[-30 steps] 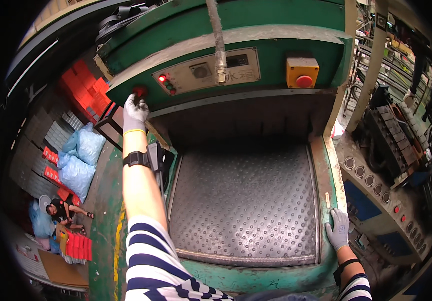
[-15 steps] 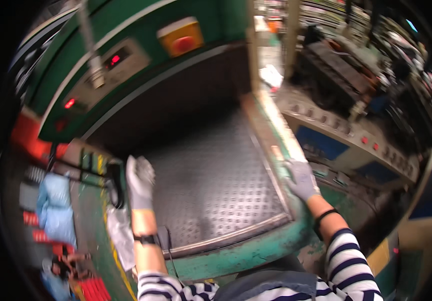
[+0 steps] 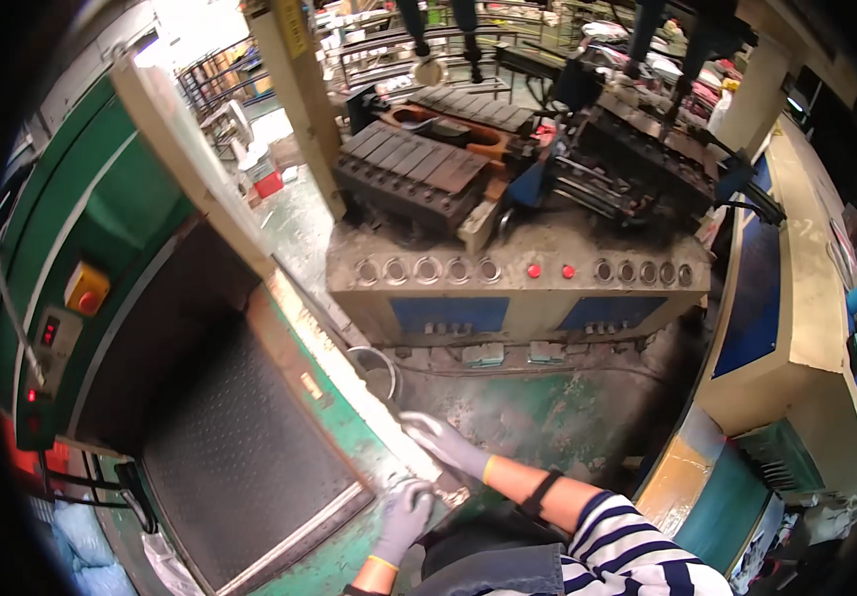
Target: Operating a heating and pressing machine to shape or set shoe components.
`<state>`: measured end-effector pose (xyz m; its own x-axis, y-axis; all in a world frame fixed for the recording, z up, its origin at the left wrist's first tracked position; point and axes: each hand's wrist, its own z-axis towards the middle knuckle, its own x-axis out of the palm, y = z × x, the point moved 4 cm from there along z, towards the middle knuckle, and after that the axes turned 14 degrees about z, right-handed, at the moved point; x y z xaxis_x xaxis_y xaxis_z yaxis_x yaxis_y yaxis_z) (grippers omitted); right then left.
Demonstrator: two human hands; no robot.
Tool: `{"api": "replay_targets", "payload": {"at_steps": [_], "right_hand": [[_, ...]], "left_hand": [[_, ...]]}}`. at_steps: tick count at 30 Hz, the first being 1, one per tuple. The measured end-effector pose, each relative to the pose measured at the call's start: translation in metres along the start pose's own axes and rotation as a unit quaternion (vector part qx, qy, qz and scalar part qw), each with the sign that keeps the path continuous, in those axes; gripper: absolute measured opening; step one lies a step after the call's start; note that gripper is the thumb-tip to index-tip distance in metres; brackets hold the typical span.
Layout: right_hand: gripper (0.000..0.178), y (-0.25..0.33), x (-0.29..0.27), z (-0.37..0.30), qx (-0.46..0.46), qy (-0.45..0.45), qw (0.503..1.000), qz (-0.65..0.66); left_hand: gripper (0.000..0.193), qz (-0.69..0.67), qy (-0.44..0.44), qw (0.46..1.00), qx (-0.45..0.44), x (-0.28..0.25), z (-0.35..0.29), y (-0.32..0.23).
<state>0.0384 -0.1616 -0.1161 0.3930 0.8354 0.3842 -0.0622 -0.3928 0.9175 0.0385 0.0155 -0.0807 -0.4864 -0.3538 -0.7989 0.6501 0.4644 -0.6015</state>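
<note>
My left hand (image 3: 404,519), in a grey glove with a yellow cuff, rests at the near right corner of a green machine table (image 3: 369,452). Its fingers are slightly bent and apart, and I see nothing in them. In a matching glove, my right hand (image 3: 451,447) lies along the pale, worn side edge of the same table, just beyond the left. Its fingers are stretched out and hold nothing. Left of both hands is the machine's dark, dimpled plate (image 3: 239,462) with a metal strip along its near edge.
A beige press with round dials and red buttons (image 3: 518,283) stands ahead, carrying dark metal moulds (image 3: 413,169). A bucket (image 3: 377,372) is on the floor beside the table. Another beige and blue machine (image 3: 796,298) stands right. An orange-yellow box with a red button (image 3: 86,290) is far left.
My view has swung right, bringing the beige press to the middle. My left hand has left the plate's left side and come to the right corner, close to my right hand.
</note>
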Motion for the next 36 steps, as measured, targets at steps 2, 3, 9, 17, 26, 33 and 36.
{"api": "replay_targets", "payload": {"at_steps": [2,3,9,17,26,33,36], "right_hand": [[0.037,0.008,-0.063,-0.047,0.07,-0.034,0.997,-0.023],[0.039,0.003,-0.097,-0.066,0.106,-0.041,0.99,-0.082],[0.04,-0.012,-0.21,-0.147,0.17,-0.07,0.981,-0.063],[0.03,0.057,-0.223,-0.113,0.19,-0.171,0.963,-0.084],[0.022,0.264,-0.189,0.205,-0.121,-0.164,0.969,-0.142],[0.041,0.36,-0.268,0.445,-0.333,-0.204,0.828,-0.402],[0.06,0.371,-0.318,0.512,-0.233,-0.234,0.79,-0.516]], "left_hand": [[0.013,-0.007,-0.008,0.999,-0.047,0.005,0.001,-0.004],[0.012,-0.021,-0.01,0.998,-0.059,0.007,0.003,-0.005],[0.009,-0.066,-0.012,0.99,-0.126,0.027,0.008,0.005],[0.015,-0.113,-0.012,0.985,-0.129,0.011,0.03,-0.019],[0.051,0.185,-0.216,0.927,-0.243,-0.012,0.12,0.012],[0.072,0.318,-0.17,0.845,-0.394,0.006,0.162,0.032],[0.072,0.313,-0.167,0.841,-0.408,0.006,0.167,0.031]]}}
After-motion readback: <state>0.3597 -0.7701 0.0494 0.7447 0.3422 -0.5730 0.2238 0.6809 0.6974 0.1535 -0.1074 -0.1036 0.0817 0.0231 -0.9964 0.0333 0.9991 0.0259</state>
